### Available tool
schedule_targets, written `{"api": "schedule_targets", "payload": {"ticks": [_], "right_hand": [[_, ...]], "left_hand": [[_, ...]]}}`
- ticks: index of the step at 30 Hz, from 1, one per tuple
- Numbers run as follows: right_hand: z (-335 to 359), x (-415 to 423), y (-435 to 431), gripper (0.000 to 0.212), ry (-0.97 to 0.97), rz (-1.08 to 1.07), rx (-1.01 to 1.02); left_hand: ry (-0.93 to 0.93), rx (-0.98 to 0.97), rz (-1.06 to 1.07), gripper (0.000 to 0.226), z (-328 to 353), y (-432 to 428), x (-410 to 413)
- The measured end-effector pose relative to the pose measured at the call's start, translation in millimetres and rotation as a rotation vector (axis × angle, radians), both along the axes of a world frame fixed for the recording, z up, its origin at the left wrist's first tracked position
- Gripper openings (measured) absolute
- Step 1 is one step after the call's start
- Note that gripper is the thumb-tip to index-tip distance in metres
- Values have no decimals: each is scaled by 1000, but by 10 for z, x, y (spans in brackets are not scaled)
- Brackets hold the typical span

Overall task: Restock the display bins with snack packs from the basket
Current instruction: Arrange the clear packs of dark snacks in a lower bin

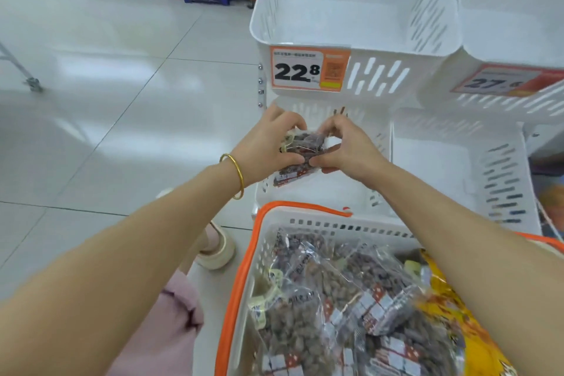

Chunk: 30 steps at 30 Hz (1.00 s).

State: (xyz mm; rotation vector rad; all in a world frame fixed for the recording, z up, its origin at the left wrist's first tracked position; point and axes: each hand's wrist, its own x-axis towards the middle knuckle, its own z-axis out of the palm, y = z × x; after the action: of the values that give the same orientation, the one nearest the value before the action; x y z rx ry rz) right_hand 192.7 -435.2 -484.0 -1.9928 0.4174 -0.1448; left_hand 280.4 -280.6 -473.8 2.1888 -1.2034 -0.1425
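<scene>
Basket [244, 278], white with orange rim, nearest: holds clear snack packs [332, 299] of dark pieces, plus a yellow bag [451, 314] at its right side. Beyond it, both arms reach forward. Left hand [268, 143], gold bangle [236, 175] on wrist, and right hand [348, 146] together grip one pack [300, 151], held over the lower bin [351, 189]. Upper bin [354, 9] above carries a price tag [309, 69] reading 22.8.

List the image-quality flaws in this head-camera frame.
Head view: wide-angle bending curves the upper bin rims and forearms; ceiling light glares on the floor tiles; the right price tag is smeared; both hands and the held snack pack look soft.
</scene>
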Motion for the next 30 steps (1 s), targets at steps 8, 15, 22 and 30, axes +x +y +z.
{"api": "schedule_targets", "payload": {"ticks": [8, 15, 22, 30], "right_hand": [[-837, 297, 32, 42, 240, -89, -105], [-1156, 432, 20, 56, 567, 126, 31], [-1100, 446, 20, 82, 721, 246, -41], [-1081, 375, 31, 55, 663, 243, -29]], "left_hand": [[98, 153, 138, 54, -596, 250, 233], [149, 171, 149, 48, -878, 347, 178], [153, 163, 153, 45, -997, 264, 169], [121, 158, 147, 42, -1015, 258, 146]]}}
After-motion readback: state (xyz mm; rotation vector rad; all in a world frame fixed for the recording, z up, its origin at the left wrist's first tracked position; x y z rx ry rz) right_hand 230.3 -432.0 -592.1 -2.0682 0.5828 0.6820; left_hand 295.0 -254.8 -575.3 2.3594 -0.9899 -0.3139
